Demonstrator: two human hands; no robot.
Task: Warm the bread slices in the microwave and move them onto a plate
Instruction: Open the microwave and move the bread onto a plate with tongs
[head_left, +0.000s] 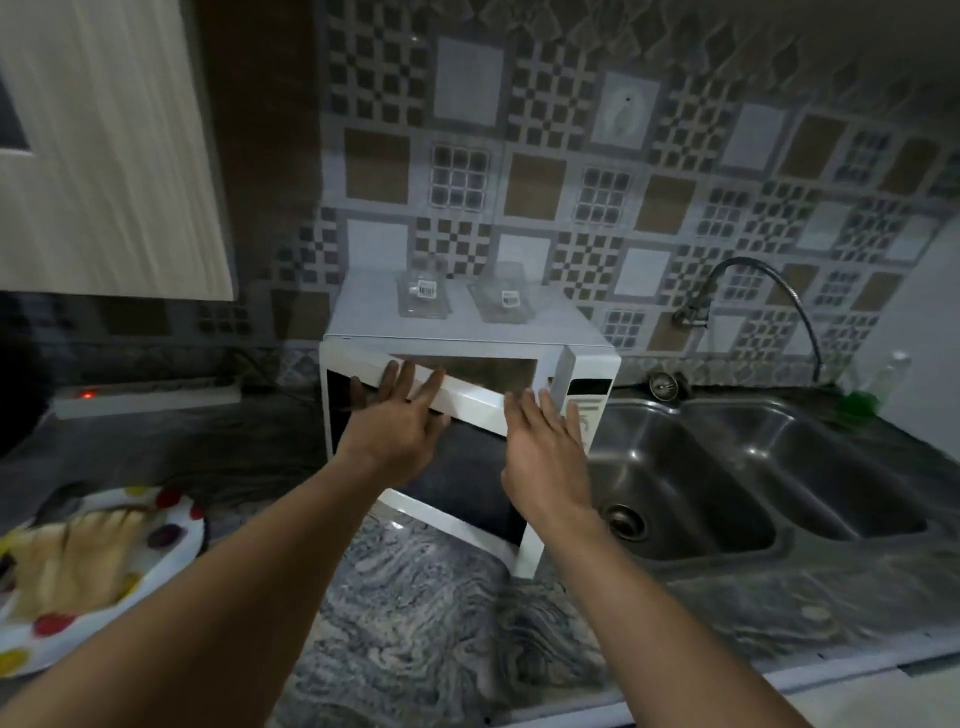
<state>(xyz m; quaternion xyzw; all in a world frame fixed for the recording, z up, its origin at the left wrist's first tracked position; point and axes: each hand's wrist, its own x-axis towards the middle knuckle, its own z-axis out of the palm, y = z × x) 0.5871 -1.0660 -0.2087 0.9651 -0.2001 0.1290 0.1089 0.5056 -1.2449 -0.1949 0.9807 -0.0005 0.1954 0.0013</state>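
On the microwave door (470, 397), you are pressing your left hand (397, 415) and right hand (545, 452), fingers straight. Bread slices (67, 561) are probably lying on the spotted plate (188, 540).

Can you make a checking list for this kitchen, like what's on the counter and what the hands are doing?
Surface: grey marbled counter, dimly lit.
Job's things: white microwave, door partly open; bread slices on a spotted plate at left.
Clutter: two glass containers on the microwave; bottle with green contents beside the sink.
Grips: left hand, straight fingers on the door's top edge; right hand open at the door's free edge.
Cables: power strip with red light; its cable unclear.
Surroundings: double sink, tap, patterned tiles.
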